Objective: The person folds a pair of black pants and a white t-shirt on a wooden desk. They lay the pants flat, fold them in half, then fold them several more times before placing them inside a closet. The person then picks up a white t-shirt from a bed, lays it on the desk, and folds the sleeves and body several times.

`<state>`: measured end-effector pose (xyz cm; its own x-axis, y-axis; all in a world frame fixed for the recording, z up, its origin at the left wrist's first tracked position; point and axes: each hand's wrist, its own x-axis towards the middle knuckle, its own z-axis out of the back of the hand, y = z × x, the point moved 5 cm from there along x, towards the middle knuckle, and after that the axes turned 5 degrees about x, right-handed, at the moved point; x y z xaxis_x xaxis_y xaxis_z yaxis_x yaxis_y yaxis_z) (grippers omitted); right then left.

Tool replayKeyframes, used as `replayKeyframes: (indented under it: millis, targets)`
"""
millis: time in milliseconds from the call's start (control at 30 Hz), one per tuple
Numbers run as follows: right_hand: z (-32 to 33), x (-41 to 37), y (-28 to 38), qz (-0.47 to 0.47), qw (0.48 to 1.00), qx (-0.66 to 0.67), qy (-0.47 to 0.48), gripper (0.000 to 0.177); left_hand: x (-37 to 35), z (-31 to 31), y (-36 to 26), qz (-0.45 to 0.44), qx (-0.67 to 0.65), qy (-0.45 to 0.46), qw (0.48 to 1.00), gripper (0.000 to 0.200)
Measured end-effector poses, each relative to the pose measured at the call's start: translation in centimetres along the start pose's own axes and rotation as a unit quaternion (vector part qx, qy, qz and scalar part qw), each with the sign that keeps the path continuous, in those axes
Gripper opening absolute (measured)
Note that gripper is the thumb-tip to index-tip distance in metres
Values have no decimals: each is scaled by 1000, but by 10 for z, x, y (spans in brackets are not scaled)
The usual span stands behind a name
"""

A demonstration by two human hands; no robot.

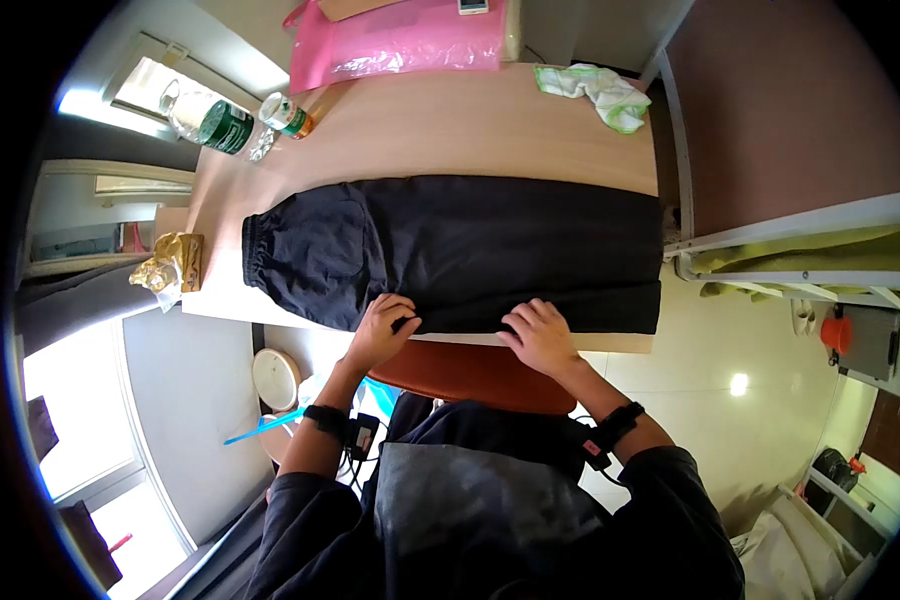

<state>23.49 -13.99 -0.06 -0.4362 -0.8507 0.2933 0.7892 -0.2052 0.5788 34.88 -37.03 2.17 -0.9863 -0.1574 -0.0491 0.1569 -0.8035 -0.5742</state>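
Observation:
Black trousers (pixel 510 235) with an elastic waistband lie folded lengthwise across the wooden table (pixel 430 125), waistband to the left and leg ends to the right. A patch pocket shows near the waistband. At the near edge of the cloth, my left hand (pixel 378 330) has its fingers curled in, thumb and forefinger closed on the fabric. Further right along that same edge, my right hand (pixel 540 338) is also closed on the cloth, its fingers bent over it. The fabric under both sets of fingertips is partly hidden.
A large plastic bottle (pixel 225 127) and a small cup-like container (pixel 286 116) stand at the back left. A pink package (pixel 400 45) lies at the far edge, a white-green cloth (pixel 600 95) at the back right. A gold tissue pack (pixel 178 265) sits left; a brown chair (pixel 460 375) is before me.

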Motion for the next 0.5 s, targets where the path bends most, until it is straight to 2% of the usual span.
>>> replayKeyframes:
  millis: [133, 167, 233, 300, 400, 500]
  targets:
    - [36, -28, -31, -56, 997, -44, -3, 20, 0, -1, -1, 8, 5, -60, 998, 9]
    - [44, -36, -40, -69, 996, -60, 4, 20, -1, -3, 0, 2, 31, -66, 997, 12]
    - [60, -51, -53, -89, 994, -61, 8, 15, -5, -13, 6, 45, 60, -74, 994, 21]
    - [67, -66, -64, -111, 992, -27, 58, 11, -13, -26, 13, 61, 111, -38, 991, 32]
    - [76, -84, -67, -97, 994, -23, 47, 11, -16, -31, 19, 91, 88, -13, 992, 39]
    - [81, -94, -64, -76, 996, -15, 40, 13, -11, -25, 13, 71, 85, -39, 993, 34]
